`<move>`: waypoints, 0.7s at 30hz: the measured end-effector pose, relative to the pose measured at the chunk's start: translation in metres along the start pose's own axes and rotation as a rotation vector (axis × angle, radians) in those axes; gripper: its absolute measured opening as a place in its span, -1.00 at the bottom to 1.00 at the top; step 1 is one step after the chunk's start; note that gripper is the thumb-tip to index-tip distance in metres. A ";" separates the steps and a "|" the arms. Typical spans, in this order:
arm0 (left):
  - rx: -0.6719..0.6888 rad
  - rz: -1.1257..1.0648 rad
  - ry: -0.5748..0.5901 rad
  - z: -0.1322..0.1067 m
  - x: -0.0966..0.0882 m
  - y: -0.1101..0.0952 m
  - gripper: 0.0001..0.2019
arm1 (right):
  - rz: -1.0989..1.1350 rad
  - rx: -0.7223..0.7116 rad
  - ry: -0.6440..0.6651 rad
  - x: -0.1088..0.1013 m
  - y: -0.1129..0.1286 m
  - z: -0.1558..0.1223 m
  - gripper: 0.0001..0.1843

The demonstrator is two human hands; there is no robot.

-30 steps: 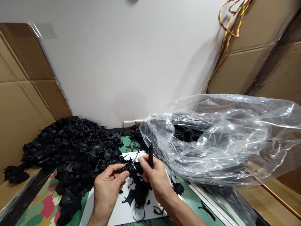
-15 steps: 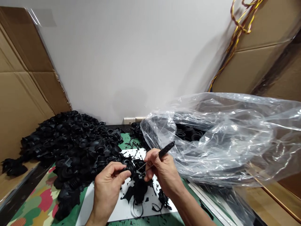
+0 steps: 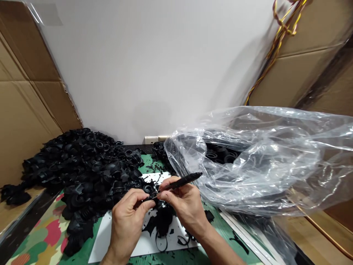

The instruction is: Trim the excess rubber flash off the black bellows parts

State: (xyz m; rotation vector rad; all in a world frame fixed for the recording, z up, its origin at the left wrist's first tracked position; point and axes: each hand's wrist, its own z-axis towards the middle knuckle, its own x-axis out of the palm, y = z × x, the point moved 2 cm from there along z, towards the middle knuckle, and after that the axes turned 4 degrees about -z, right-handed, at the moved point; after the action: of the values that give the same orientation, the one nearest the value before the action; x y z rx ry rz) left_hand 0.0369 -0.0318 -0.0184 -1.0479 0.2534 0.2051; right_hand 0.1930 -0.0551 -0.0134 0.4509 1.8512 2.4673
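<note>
My left hand (image 3: 128,217) pinches a small black ribbed rubber part (image 3: 149,198) between thumb and fingertips, so much of it is hidden. Close beside it, my right hand (image 3: 182,206) is closed round a slim black-handled tool (image 3: 184,180), its handle slanting up to the right. The tool's thin metal end (image 3: 158,195) reaches the rubber part; its exact tip is hard to make out. Beneath both hands lies a white sheet (image 3: 103,235) with black rubber scraps (image 3: 164,221) and thin cut strips on it.
A large heap of black ribbed rubber parts (image 3: 91,165) rises at the left. To the right, a clear plastic bag (image 3: 264,165) holds black rings. Cardboard (image 3: 30,73) stands on both sides, with a pale wall (image 3: 154,66) behind. Yellow-and-red twisted wires (image 3: 271,55) hang at the upper right.
My right hand has moved slightly left, and the tool now lies flatter, its metal end brought to the rubber part. The left hand has turned that part a little and keeps hold.
</note>
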 end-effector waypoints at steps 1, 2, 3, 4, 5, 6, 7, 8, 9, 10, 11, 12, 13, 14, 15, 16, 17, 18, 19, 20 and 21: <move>0.021 0.012 0.004 0.000 0.001 -0.001 -0.91 | -0.010 0.015 0.000 0.000 -0.001 -0.001 -0.88; 0.036 0.021 0.009 0.000 0.001 -0.002 -0.91 | -0.023 0.023 -0.002 0.001 -0.001 -0.001 -0.89; 0.046 0.029 0.014 -0.001 0.002 -0.002 -0.91 | -0.032 0.026 -0.005 0.001 -0.002 -0.002 -0.90; 0.051 0.037 0.018 -0.001 0.002 -0.002 -0.91 | -0.037 0.025 -0.005 0.001 -0.002 -0.002 -0.91; 0.050 0.043 0.023 -0.001 0.002 -0.003 -0.91 | -0.039 0.025 -0.003 0.001 -0.002 -0.003 -0.91; 0.047 0.049 0.027 -0.002 0.003 -0.003 -0.91 | -0.041 0.024 -0.001 0.001 -0.001 -0.003 -0.92; 0.042 0.053 0.030 -0.002 0.003 -0.003 -0.91 | -0.044 0.022 0.001 0.001 -0.001 -0.003 -0.92; 0.036 0.057 0.031 -0.002 0.003 -0.003 -0.91 | -0.048 0.021 0.005 0.001 -0.001 -0.003 -0.92; 0.033 0.060 0.034 -0.002 0.003 -0.003 -0.90 | -0.054 0.019 0.008 0.002 -0.001 -0.003 -0.92; 0.034 0.061 0.033 -0.002 0.003 -0.004 -0.90 | -0.063 0.020 0.011 0.002 -0.001 -0.003 -0.91; 0.037 0.063 0.034 -0.002 0.003 -0.004 -0.90 | -0.069 0.022 0.015 0.002 -0.001 -0.003 -0.91; 0.042 0.065 0.035 -0.002 0.003 -0.005 -0.90 | -0.073 0.022 0.018 0.003 -0.001 -0.004 -0.90; 0.047 0.066 0.035 -0.002 0.003 -0.006 -0.90 | -0.074 0.022 0.021 0.003 -0.002 -0.004 -0.90; 0.054 0.065 0.035 -0.002 0.003 -0.006 -0.91 | -0.073 0.017 0.023 0.003 -0.002 -0.004 -0.90; 0.060 0.064 0.035 -0.002 0.003 -0.007 -0.91 | -0.074 0.006 0.025 0.003 -0.002 -0.004 -0.90; 0.064 0.063 0.035 -0.002 0.003 -0.007 -0.91 | -0.081 -0.012 0.025 0.002 -0.002 -0.003 -0.90; 0.066 0.061 0.035 -0.002 0.003 -0.007 -0.91 | -0.097 -0.039 0.022 0.002 -0.003 -0.003 -0.90; 0.067 0.060 0.035 -0.002 0.004 -0.007 -0.91 | -0.118 -0.074 0.015 0.002 -0.003 -0.003 -0.91; 0.068 0.060 0.035 -0.002 0.004 -0.007 -0.91 | -0.138 -0.113 0.009 0.002 -0.002 -0.003 -0.91; 0.067 0.062 0.035 -0.002 0.004 -0.007 -0.91 | -0.154 -0.154 0.002 0.002 -0.002 -0.004 -0.92; 0.065 0.064 0.037 -0.002 0.004 -0.006 -0.90 | -0.160 -0.191 -0.003 0.003 -0.002 -0.004 -0.92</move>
State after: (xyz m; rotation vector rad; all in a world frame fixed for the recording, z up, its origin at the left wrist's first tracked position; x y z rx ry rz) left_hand 0.0419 -0.0367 -0.0156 -0.9809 0.3248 0.2338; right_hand 0.1891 -0.0583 -0.0155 0.2857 1.5620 2.5001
